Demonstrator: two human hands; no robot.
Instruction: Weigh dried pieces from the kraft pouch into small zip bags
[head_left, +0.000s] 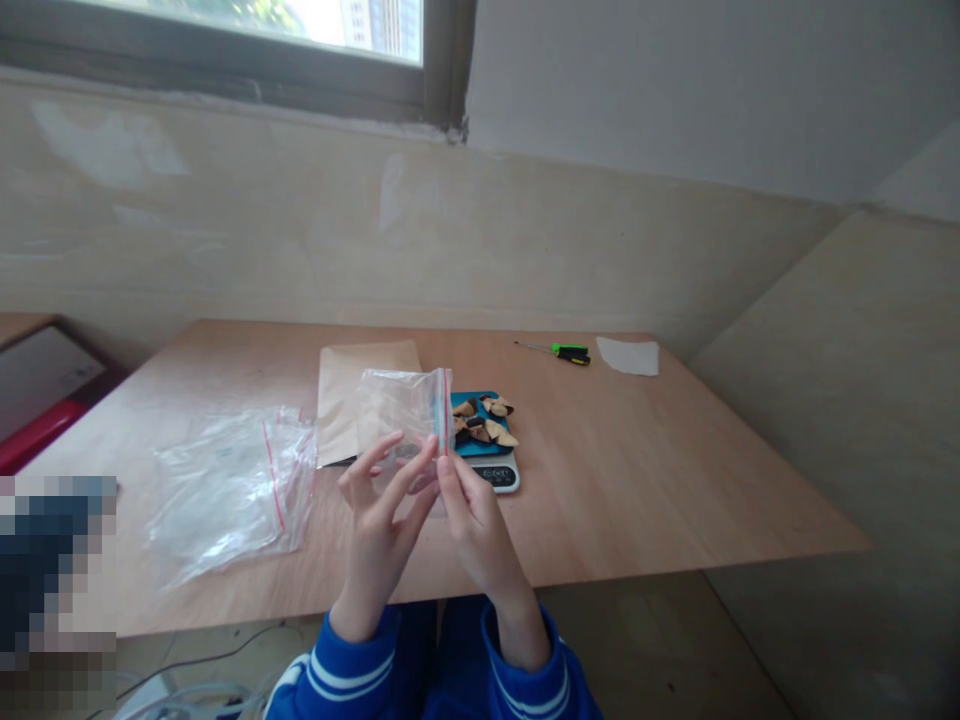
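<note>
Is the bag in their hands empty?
Looks empty: nothing shows through the clear zip bag above the left hand and right hand.

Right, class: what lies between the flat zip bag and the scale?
A brown paper envelope lies between them, in the head view.

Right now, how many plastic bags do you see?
2: one bag held between left hand and right hand, one bag on the table at left; more may hide there.
</note>
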